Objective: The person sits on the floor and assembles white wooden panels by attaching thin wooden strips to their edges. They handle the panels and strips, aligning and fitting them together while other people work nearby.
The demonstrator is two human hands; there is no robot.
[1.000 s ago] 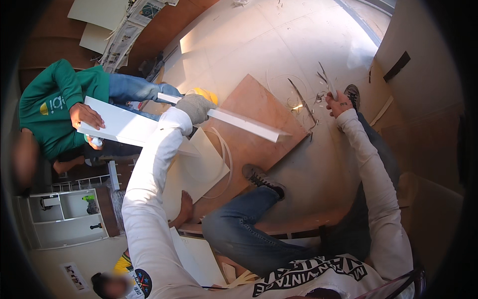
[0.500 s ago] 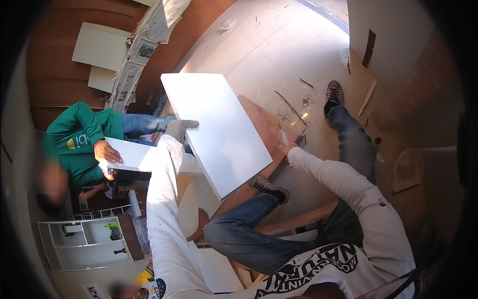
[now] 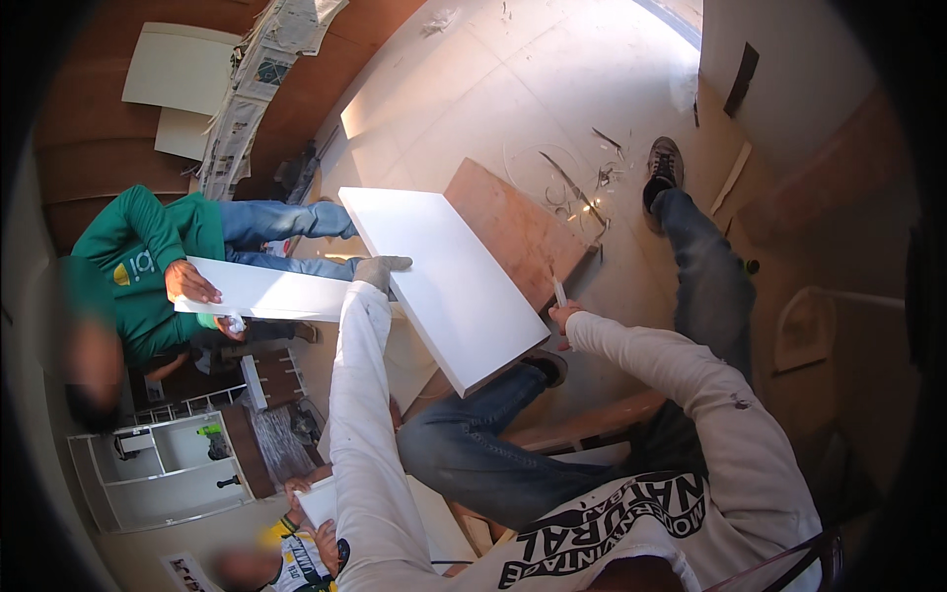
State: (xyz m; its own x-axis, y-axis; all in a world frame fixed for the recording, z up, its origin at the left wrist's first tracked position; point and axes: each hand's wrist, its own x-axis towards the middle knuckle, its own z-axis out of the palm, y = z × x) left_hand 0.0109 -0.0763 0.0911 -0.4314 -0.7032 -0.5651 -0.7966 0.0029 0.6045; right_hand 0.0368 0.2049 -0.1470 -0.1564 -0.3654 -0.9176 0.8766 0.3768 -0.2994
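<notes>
My left hand (image 3: 380,270), in a grey glove, is closed over the left edge of a large white panel (image 3: 444,286). The panel is held tilted above the floor, in front of my bent knee. My right hand (image 3: 563,320) is closed around a slim whitish tool (image 3: 559,292) with a thin pointed tip, too small to tell its kind. It is just right of the panel's near right corner, apart from it. Under and beyond the panel lies a reddish-brown board (image 3: 518,232). The fingers beneath the panel are hidden.
At the left, a person in green (image 3: 148,257) holds a narrow white board (image 3: 261,289) whose end passes behind my left forearm. Another person's hands (image 3: 321,538) hold a white piece at the lower left. Dark offcut strips (image 3: 567,178) litter the floor. A white shelf frame (image 3: 168,474) stands behind.
The white panel and my left hand have shifted down and slightly right, uncovering more of the brown board. The other person's hands with a white piece have come into view at the lower left.
</notes>
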